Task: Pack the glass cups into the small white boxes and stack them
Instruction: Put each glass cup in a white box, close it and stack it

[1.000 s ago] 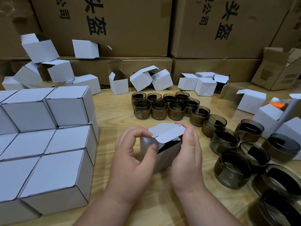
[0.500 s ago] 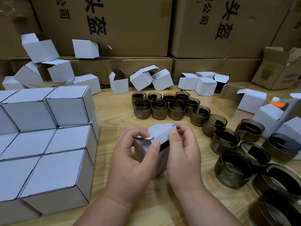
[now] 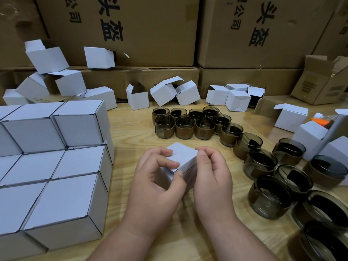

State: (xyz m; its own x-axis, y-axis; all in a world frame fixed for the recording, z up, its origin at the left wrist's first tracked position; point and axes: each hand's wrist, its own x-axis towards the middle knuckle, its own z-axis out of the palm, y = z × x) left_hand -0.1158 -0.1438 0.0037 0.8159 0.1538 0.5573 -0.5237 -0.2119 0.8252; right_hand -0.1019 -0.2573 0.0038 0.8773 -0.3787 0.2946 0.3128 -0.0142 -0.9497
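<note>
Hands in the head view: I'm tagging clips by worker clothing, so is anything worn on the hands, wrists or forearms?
Nothing worn shows. The left hand and the right hand are bare, with no gloves, rings or watch visible. Both forearms are bare down to the frame's lower edge, with no sleeve in view. The fingernails that show are short and unpainted.

At frame centre, the small white box's (image 3: 182, 157) lid, open a second ago, now lies flat, pressed shut by both hands.

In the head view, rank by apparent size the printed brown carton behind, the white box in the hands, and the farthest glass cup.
1. Brown carton, clearly largest.
2. White box in the hands.
3. Farthest glass cup; it looks smallest, but distance from the camera makes that unsure.
</note>
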